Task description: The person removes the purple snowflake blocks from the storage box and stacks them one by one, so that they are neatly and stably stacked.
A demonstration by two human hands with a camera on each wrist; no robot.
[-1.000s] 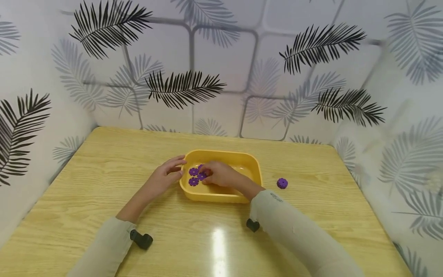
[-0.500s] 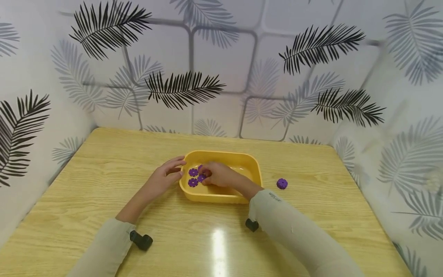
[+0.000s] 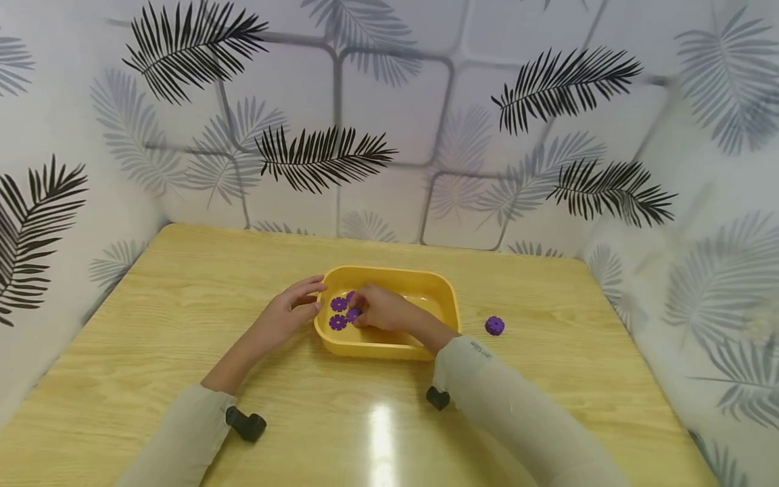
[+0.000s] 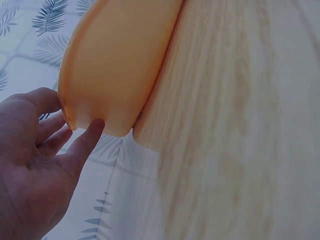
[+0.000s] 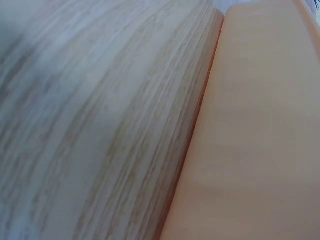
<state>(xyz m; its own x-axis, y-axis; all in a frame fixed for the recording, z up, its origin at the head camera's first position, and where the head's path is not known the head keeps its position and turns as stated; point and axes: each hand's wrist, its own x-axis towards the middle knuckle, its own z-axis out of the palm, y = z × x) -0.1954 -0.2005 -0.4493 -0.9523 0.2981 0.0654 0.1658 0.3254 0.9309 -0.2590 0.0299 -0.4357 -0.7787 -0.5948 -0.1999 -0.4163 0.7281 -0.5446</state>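
Note:
A yellow plastic bin [image 3: 380, 350] sits on the table with several purple flower-shaped snowflake discs [image 3: 338, 322] at its left end. My left hand [image 3: 291, 306] holds the bin's left end. In the left wrist view, the thumb of the left hand [image 4: 45, 155] presses the outer wall of the bin [image 4: 120, 55] and the other fingers lie at its rim. Inside the bin, my right hand [image 3: 386, 309] has its fingers curled down and pinches at a purple disc [image 3: 353, 315], whose right part is covered by the fingertips. The right wrist view shows no hand, only the bin's side wall [image 5: 255, 130].
To the right of the bin lies a small stack of purple discs [image 3: 495, 325] on the wooden table [image 3: 292, 419]. A leaf-patterned wall covering [image 3: 389, 95] rises behind the table and along its sides.
Both hands stay almost where they were. The right fingertips have shifted slightly over the disc, and the view has moved a little.

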